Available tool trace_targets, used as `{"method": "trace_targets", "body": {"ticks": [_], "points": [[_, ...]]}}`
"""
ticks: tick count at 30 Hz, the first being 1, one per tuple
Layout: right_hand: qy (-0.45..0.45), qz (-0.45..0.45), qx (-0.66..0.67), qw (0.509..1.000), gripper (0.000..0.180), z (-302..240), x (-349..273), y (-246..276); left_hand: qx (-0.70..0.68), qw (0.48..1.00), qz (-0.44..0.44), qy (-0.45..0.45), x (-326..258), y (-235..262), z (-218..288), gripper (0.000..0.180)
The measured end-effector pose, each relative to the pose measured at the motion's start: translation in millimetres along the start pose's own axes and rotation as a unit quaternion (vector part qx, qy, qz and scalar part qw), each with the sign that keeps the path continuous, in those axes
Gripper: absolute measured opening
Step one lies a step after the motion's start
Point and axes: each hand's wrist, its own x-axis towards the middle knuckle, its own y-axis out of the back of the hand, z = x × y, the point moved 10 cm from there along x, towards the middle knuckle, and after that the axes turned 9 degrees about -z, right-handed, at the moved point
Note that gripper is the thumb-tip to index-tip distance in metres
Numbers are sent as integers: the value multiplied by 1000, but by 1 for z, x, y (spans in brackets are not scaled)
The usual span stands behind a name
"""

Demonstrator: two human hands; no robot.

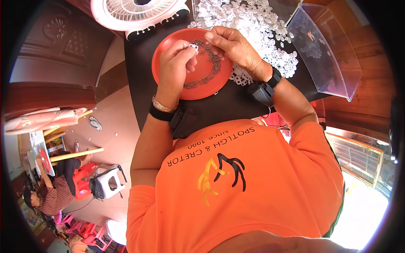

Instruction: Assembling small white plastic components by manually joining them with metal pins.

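My left hand [176,61] is over the red plate [168,84], pinching a small white plastic piece [193,47] between thumb and fingers. Close beside it, my right hand [232,45] is closed, thumb against the fingers; whatever sits in that pinch is too small or hidden to make out. Below both hands, many small grey-brown screws [206,77] lie in a loose ring on the plate. A large heap of small white plastic pieces [253,25] with holes spreads over the dark table, behind and to the right of the plate.
A white and pink fan [139,14] stands at the table's far left. At the right edge is a clear plastic bin [325,55]. To the left, a person [57,194] sits on a red chair [83,179]; a sandal [95,123] lies on the floor.
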Motion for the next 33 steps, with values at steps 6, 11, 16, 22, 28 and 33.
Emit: {"method": "trace_targets", "body": {"ticks": [6, 11, 16, 22, 28, 33], "points": [[57, 20, -47, 997, 36, -2, 0, -2, 23, 998, -11, -63, 1, -7, 6, 13], [53, -2, -111, 992, 35, -2, -1, -8, 147, 976, -30, -157, -2, -19, 23, 9], [41, -35, -104, 993, 30, -4, -3, -18, 24, 998, -49, -44, 2, -16, 1, 12], [76, -46, -126, 988, 28, -9, -6, -23, -25, 998, -46, -19, 2, -12, -2, 18], [92, -64, -107, 988, 22, -10, -7, -26, -73, 997, -38, 1, 0, -7, -7, 19], [103, -48, -150, 982, 13, -16, -9, -25, -131, 991, -28, 17, 1, -2, -13, 19]]}}
